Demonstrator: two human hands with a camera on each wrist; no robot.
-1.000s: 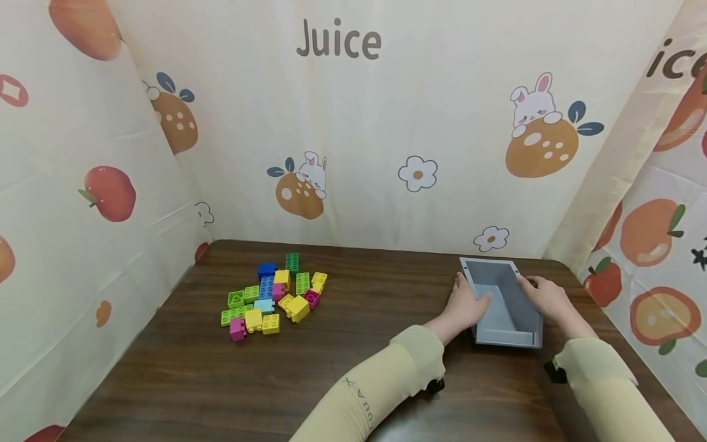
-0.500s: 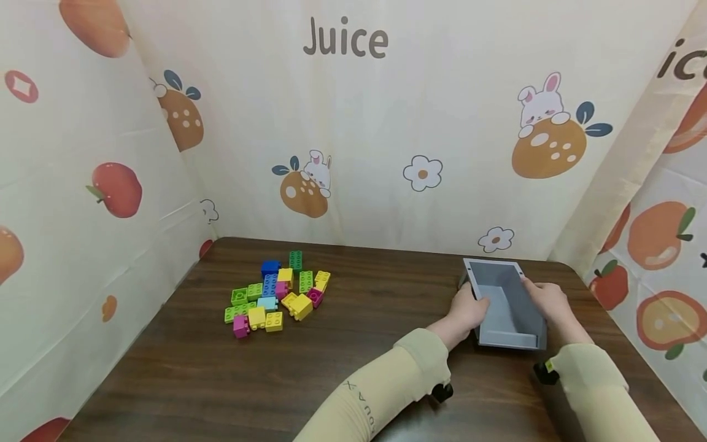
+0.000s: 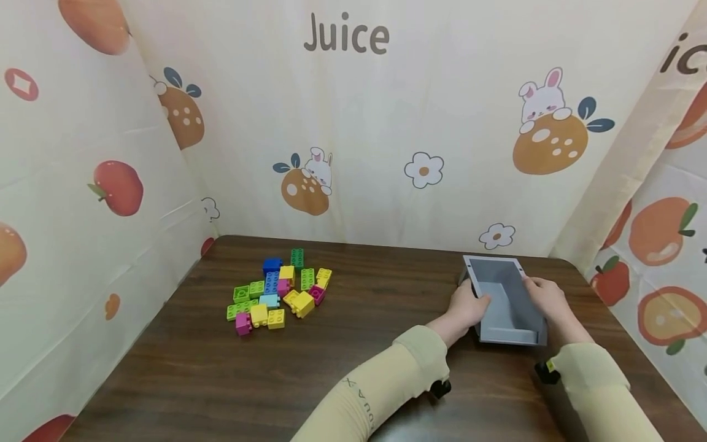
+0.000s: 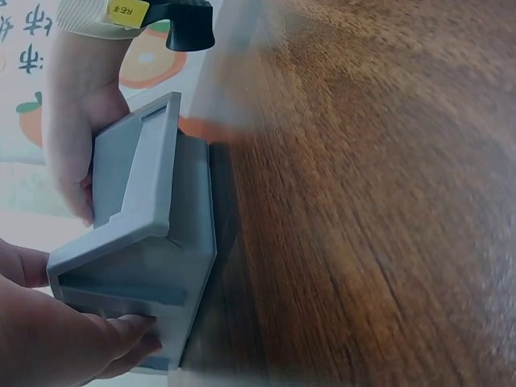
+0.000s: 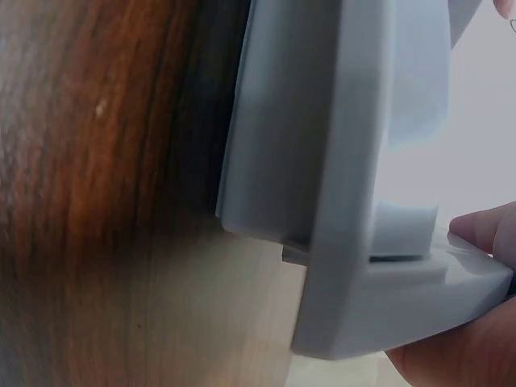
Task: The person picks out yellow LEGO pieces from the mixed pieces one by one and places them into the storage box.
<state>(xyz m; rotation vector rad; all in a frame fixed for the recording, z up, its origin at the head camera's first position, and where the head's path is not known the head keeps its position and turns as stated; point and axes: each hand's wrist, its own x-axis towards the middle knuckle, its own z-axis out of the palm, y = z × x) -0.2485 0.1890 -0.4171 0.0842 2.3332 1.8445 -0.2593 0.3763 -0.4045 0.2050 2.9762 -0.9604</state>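
A grey open-topped bin point(image 3: 499, 301) stands on the right part of the table, its inside bare. The left hand point(image 3: 466, 307) grips its left wall, thumb over the rim; the left wrist view shows that hand's fingers point(image 4: 129, 334) against the outer side. On the opposite wall, the right hand point(image 3: 552, 302) holds the rim, with its far fingers hidden behind the bin. Close up in the right wrist view are the bin's grey edge point(image 5: 347, 201) and part of the right hand point(image 5: 476, 339).
Loose toy bricks in yellow point(image 3: 302, 304), green point(image 3: 307, 279), blue point(image 3: 271, 282) and magenta point(image 3: 243, 323) lie in a cluster on the left part of the brown wooden table point(image 3: 276, 380). Printed curtains point(image 3: 375, 123) hang behind the table and at both sides.
The left hand's fingers have lowered and closed around the bin's left wall. The bin stays nearly in place, while the head view has shifted slightly.
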